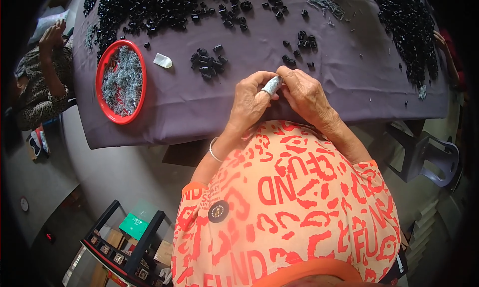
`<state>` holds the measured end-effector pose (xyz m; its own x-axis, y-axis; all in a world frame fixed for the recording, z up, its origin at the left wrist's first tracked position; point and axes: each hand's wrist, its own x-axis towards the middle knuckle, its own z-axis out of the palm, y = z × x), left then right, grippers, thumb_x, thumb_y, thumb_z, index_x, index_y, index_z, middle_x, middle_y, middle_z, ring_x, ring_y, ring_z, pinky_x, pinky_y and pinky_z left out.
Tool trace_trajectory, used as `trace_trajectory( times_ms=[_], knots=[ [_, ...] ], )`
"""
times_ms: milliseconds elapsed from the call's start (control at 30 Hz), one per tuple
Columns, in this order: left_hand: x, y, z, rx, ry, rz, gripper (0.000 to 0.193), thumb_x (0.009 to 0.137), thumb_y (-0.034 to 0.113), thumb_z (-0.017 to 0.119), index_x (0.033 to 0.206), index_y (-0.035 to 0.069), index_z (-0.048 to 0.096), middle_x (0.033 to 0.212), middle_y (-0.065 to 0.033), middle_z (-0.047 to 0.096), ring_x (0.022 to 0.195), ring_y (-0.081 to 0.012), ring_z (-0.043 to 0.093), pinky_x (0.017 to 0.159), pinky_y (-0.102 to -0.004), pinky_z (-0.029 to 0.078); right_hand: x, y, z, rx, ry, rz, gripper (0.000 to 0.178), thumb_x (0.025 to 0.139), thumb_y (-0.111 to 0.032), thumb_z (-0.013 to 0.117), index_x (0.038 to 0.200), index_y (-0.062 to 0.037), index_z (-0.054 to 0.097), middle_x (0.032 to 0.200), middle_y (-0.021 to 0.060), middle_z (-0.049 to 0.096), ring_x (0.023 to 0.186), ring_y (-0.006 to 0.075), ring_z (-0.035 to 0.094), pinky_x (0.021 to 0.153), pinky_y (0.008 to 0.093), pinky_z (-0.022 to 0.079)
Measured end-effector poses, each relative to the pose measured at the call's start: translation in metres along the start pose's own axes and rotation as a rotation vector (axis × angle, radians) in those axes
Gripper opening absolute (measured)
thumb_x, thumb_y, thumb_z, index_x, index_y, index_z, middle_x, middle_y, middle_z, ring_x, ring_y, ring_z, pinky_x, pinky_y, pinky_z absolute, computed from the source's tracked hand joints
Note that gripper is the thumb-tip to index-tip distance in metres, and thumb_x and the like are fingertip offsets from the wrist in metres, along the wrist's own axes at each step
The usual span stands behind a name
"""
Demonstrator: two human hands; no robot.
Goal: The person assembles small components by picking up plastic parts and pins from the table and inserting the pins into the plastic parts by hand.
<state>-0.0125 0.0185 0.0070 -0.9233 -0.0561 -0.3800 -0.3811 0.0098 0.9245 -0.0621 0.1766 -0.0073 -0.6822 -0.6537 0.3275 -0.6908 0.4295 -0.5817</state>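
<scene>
My left hand (248, 101) and my right hand (307, 94) meet over the table's near edge, fingertips pressed together. Both are closed in a pinch; whatever sits between the fingers is hidden or too small to name. A worn whitish-grey finger cover (272, 85) wraps the left thumb. Just beyond the hands lie a small cluster of black plastic pieces (207, 63) to the left and a few more black pieces (305, 41) to the right. A red-rimmed round basin (144, 82) holds many small grey pin-like parts (122, 82). Beside it rests a white finger cot (162, 60).
Large heaps of black pieces cover the table's far left (149, 10) and right (406, 27). Loose grey pins (327, 5) are scattered at the back. Other people sit at the left (47, 82) and right (444, 47) edges. A grey plastic chair (429, 154) stands at the right.
</scene>
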Motion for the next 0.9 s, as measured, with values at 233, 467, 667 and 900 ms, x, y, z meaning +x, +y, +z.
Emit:
trace_trajectory(
  times_ms=[233, 467, 667, 900],
  knots=[
    [0.004, 0.005, -0.005, 0.044, -0.040, -0.110, 0.017, 0.086, 0.010, 0.058, 0.096, -0.001, 0.067, 0.080, -0.0051, 0.067, 0.068, -0.0097, 0.063, 0.056, -0.0222, 0.050, -0.003, 0.001, 0.001, 0.065, 0.043, -0.093, 0.043, 0.074, 0.006, 0.059, 0.115, -0.0022, 0.048, 0.075, 0.0129, 0.055, 0.068, 0.0298, 0.057, 0.060, 0.0387, 0.048],
    [0.009, 0.007, -0.007, -0.037, -0.105, -0.156, 0.022, 0.085, 0.018, 0.063, 0.097, 0.000, 0.066, 0.081, -0.0065, 0.067, 0.071, -0.0116, 0.064, 0.055, -0.0222, 0.049, -0.006, 0.002, 0.001, 0.091, 0.056, -0.054, 0.037, 0.076, 0.006, 0.059, 0.111, -0.0016, 0.049, 0.074, 0.0126, 0.054, 0.066, 0.0301, 0.057, 0.059, 0.0390, 0.047],
    [0.014, 0.002, -0.015, -0.102, -0.123, -0.206, 0.016, 0.083, 0.010, 0.061, 0.095, 0.001, 0.067, 0.080, -0.0066, 0.068, 0.070, -0.0112, 0.065, 0.053, -0.0207, 0.049, -0.001, 0.002, -0.003, 0.118, -0.023, -0.063, 0.051, 0.067, 0.007, 0.062, 0.116, -0.0018, 0.051, 0.086, 0.0125, 0.057, 0.079, 0.0302, 0.059, 0.070, 0.0387, 0.050],
    [0.012, -0.028, -0.022, -0.193, -0.168, 0.053, 0.013, 0.082, 0.008, 0.060, 0.090, 0.000, 0.066, 0.081, -0.0059, 0.068, 0.072, -0.0158, 0.066, 0.058, -0.0254, 0.049, 0.025, -0.023, -0.003, 0.205, 0.051, -0.154, 0.041, 0.077, -0.013, 0.066, 0.115, -0.0021, 0.055, 0.110, 0.0153, 0.058, 0.102, 0.0320, 0.057, 0.090, 0.0425, 0.045]
  ],
)
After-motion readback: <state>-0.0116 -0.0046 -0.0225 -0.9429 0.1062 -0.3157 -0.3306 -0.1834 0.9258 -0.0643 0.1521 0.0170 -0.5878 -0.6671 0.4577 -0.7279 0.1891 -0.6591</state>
